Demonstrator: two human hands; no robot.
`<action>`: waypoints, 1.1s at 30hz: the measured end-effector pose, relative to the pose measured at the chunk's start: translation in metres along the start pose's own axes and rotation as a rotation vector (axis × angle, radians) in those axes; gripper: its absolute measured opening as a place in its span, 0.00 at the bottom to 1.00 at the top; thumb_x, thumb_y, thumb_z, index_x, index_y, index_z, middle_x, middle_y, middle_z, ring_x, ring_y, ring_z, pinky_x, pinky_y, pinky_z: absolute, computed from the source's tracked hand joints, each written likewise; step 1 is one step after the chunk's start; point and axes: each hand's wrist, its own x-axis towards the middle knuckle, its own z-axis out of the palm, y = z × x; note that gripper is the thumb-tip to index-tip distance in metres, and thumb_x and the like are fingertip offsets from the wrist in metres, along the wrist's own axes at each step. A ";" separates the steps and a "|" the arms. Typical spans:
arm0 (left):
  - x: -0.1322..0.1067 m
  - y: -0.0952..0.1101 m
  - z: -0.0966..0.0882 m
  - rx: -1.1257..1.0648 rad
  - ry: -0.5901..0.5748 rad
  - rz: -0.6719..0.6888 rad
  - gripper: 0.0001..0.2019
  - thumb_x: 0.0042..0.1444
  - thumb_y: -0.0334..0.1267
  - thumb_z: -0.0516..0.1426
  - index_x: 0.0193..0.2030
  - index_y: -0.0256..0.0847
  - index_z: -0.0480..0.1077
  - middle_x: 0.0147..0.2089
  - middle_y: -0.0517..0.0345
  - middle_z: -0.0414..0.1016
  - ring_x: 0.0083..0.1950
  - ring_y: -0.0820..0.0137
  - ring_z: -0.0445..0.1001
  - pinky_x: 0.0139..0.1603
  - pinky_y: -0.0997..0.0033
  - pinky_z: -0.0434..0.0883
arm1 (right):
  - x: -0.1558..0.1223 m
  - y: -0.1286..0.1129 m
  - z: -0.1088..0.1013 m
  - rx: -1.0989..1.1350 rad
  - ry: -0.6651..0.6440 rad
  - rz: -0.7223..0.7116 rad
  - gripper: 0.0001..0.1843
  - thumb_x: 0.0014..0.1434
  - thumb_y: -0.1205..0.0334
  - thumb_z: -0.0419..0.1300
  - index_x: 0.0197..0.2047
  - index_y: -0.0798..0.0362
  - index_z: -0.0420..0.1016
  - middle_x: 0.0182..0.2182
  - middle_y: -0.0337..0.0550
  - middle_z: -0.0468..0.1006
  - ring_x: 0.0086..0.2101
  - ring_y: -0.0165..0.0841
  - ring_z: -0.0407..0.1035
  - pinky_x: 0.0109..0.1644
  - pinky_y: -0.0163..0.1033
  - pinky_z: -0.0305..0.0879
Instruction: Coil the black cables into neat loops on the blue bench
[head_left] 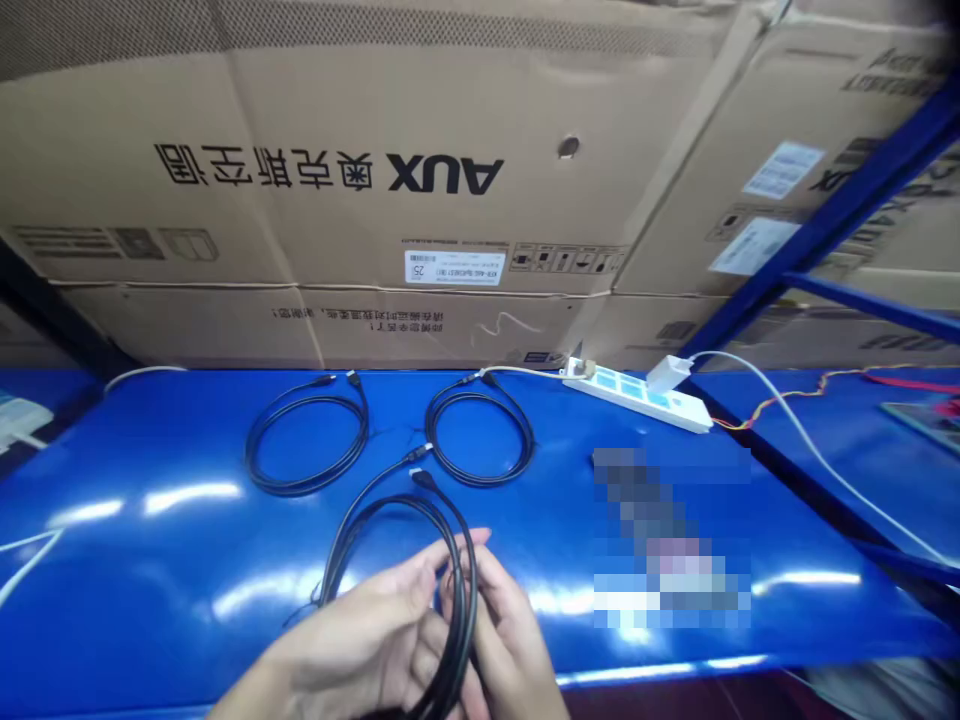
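Two hands hold one black cable (two more cables lie coiled).

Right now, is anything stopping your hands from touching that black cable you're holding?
No, nothing visible stands in the way. The loops of the black cable are already gathered between the left hand and the right hand, and both hands are touching it.

Blk cables on blue shelf top (glossy), white power strip, tan cartons w/ black print.
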 end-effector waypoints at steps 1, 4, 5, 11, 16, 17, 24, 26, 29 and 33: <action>0.002 -0.002 0.000 -0.013 0.012 0.018 0.39 0.62 0.55 0.63 0.75 0.51 0.53 0.32 0.55 0.86 0.30 0.68 0.83 0.31 0.76 0.73 | 0.000 -0.001 0.000 -0.020 -0.013 -0.007 0.24 0.69 0.37 0.56 0.50 0.47 0.80 0.40 0.45 0.83 0.41 0.41 0.79 0.49 0.44 0.75; 0.004 -0.005 0.002 -0.024 0.066 0.058 0.41 0.58 0.57 0.65 0.74 0.48 0.58 0.27 0.59 0.81 0.23 0.72 0.76 0.26 0.77 0.72 | 0.001 -0.002 -0.003 -0.113 -0.041 -0.045 0.24 0.70 0.38 0.53 0.42 0.48 0.78 0.35 0.43 0.80 0.38 0.39 0.76 0.46 0.42 0.73; 0.003 -0.005 0.002 -0.019 0.085 0.059 0.40 0.58 0.57 0.65 0.73 0.47 0.59 0.26 0.60 0.80 0.22 0.73 0.74 0.26 0.78 0.71 | 0.001 -0.001 -0.004 -0.135 -0.045 -0.050 0.23 0.71 0.39 0.53 0.40 0.48 0.77 0.35 0.42 0.79 0.38 0.39 0.75 0.46 0.41 0.72; -0.007 0.005 -0.002 0.030 0.113 0.024 0.44 0.57 0.58 0.65 0.74 0.44 0.55 0.23 0.61 0.79 0.20 0.74 0.72 0.24 0.79 0.68 | 0.004 -0.003 -0.003 -0.053 -0.038 -0.020 0.16 0.69 0.43 0.58 0.42 0.47 0.72 0.36 0.41 0.79 0.39 0.38 0.76 0.46 0.40 0.71; -0.014 0.010 -0.010 0.157 0.202 0.009 0.29 0.65 0.53 0.60 0.68 0.45 0.61 0.29 0.58 0.83 0.23 0.73 0.75 0.27 0.77 0.65 | 0.006 -0.010 -0.004 -0.078 -0.019 0.027 0.17 0.68 0.42 0.59 0.50 0.45 0.68 0.36 0.40 0.78 0.41 0.39 0.75 0.51 0.43 0.68; -0.014 0.009 -0.011 0.181 0.219 0.008 0.26 0.64 0.53 0.60 0.63 0.44 0.65 0.29 0.58 0.83 0.23 0.73 0.75 0.27 0.77 0.63 | 0.006 -0.011 -0.005 -0.087 -0.030 0.035 0.17 0.68 0.42 0.59 0.50 0.45 0.68 0.36 0.40 0.78 0.41 0.39 0.75 0.52 0.44 0.68; -0.008 0.003 -0.011 0.397 0.286 0.064 0.19 0.65 0.58 0.57 0.44 0.44 0.64 0.28 0.58 0.82 0.19 0.76 0.68 0.22 0.76 0.51 | 0.011 -0.015 -0.015 -0.034 -0.085 0.092 0.19 0.69 0.44 0.60 0.53 0.47 0.66 0.30 0.35 0.74 0.35 0.35 0.72 0.43 0.40 0.67; -0.006 0.003 -0.010 0.446 0.293 0.083 0.18 0.65 0.57 0.57 0.44 0.43 0.64 0.27 0.58 0.82 0.17 0.79 0.66 0.21 0.75 0.48 | 0.013 -0.017 -0.017 -0.033 -0.092 0.106 0.19 0.68 0.44 0.61 0.52 0.48 0.67 0.29 0.34 0.73 0.32 0.33 0.71 0.40 0.39 0.66; -0.003 0.001 -0.012 0.468 0.263 0.092 0.20 0.64 0.59 0.57 0.41 0.43 0.64 0.27 0.59 0.81 0.16 0.80 0.65 0.21 0.75 0.46 | 0.016 -0.018 -0.020 -0.033 -0.095 0.126 0.19 0.67 0.44 0.62 0.50 0.48 0.68 0.27 0.32 0.70 0.29 0.32 0.68 0.36 0.38 0.65; -0.001 0.000 -0.011 0.447 0.244 0.111 0.20 0.61 0.59 0.60 0.36 0.44 0.64 0.29 0.62 0.79 0.19 0.76 0.71 0.24 0.75 0.58 | 0.015 -0.018 -0.022 -0.066 -0.103 0.109 0.18 0.67 0.45 0.63 0.50 0.48 0.68 0.27 0.32 0.71 0.29 0.32 0.70 0.35 0.37 0.67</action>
